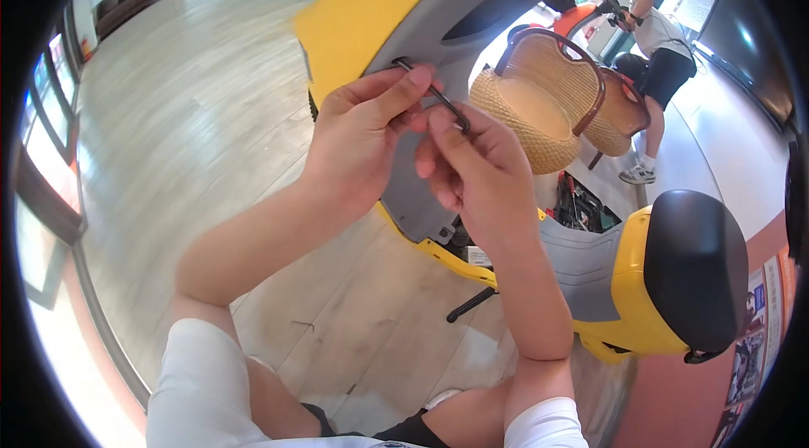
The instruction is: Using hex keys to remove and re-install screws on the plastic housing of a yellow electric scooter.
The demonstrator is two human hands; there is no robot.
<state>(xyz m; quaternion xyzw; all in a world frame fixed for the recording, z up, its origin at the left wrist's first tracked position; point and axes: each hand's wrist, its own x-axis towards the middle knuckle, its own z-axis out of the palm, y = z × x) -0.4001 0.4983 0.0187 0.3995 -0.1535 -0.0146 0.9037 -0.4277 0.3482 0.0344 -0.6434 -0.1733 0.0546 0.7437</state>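
The left hand [358, 136] pinches the dark bent rod [446, 101] near its far end, seemingly steadying it at the yellow scooter's grey panel [425, 31], while the right hand [484, 170] pinches its near bend, probably for leverage.

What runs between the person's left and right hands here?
A thin dark rod with a bent end runs from the left hand to the right hand, as the head view shows.

Yellow-and-grey scooter [413, 205], black hex key [446, 101]
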